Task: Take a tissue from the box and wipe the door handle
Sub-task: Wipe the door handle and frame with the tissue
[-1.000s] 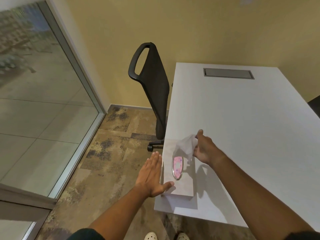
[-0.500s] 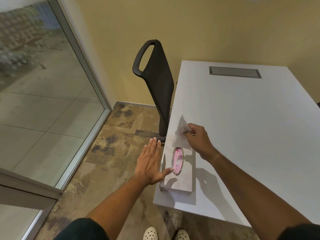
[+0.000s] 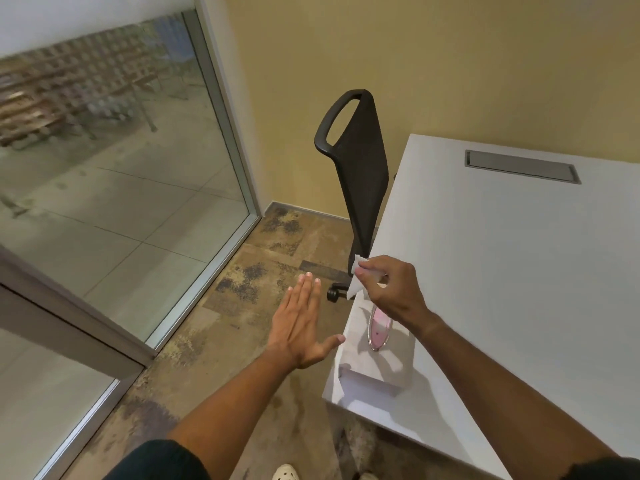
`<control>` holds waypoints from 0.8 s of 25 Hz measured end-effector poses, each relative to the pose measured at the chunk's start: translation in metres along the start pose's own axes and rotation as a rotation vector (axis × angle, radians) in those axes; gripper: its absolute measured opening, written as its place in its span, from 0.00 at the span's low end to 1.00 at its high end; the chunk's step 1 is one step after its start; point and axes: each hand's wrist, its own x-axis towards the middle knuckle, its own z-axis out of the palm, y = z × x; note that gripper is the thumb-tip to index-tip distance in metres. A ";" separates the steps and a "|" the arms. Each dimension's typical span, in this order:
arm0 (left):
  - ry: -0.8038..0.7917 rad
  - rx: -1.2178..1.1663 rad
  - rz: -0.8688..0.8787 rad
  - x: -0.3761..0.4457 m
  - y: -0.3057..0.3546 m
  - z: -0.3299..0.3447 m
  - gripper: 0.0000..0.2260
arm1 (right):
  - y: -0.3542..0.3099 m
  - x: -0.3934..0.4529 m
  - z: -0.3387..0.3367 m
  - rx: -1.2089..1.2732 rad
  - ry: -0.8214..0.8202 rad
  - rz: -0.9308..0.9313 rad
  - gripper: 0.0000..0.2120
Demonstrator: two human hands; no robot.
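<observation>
Above the tissue box (image 3: 375,362) — white crumpled tissue (image 3: 356,280) pinched in right hand (image 3: 389,289); left hand (image 3: 299,327) flat, empty.

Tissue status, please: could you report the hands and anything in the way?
Right hand pinches tissue above box. Left hand open, flat beside box. Door handle not in view; chair stands by table.

Black chair (image 3: 360,174) beside white table (image 3: 519,271) — glass wall (image 3: 114,188) left, mottled carpet (image 3: 242,323).
</observation>
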 end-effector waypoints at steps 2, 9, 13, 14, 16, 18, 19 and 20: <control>0.034 0.006 -0.042 -0.008 -0.012 -0.006 0.51 | -0.013 0.002 0.010 -0.150 -0.017 -0.219 0.18; 0.140 0.033 -0.209 -0.060 -0.083 -0.031 0.51 | -0.077 0.017 0.077 -0.429 -0.042 -0.766 0.18; 0.197 0.051 -0.311 -0.104 -0.137 -0.042 0.50 | -0.124 0.019 0.129 -0.343 -0.084 -0.957 0.13; 0.213 0.057 -0.340 -0.117 -0.152 -0.045 0.50 | -0.140 0.019 0.145 -0.310 -0.087 -1.008 0.13; 0.231 0.079 -0.397 -0.145 -0.183 -0.051 0.51 | -0.173 0.019 0.178 -0.269 -0.089 -1.094 0.14; 0.242 0.095 -0.452 -0.175 -0.215 -0.057 0.52 | -0.206 0.012 0.213 -0.232 -0.110 -1.144 0.13; 0.253 0.095 -0.478 -0.190 -0.231 -0.060 0.52 | -0.221 0.009 0.230 -0.221 -0.114 -1.169 0.13; 0.266 0.091 -0.504 -0.204 -0.246 -0.063 0.52 | -0.237 0.006 0.246 -0.213 -0.119 -1.191 0.14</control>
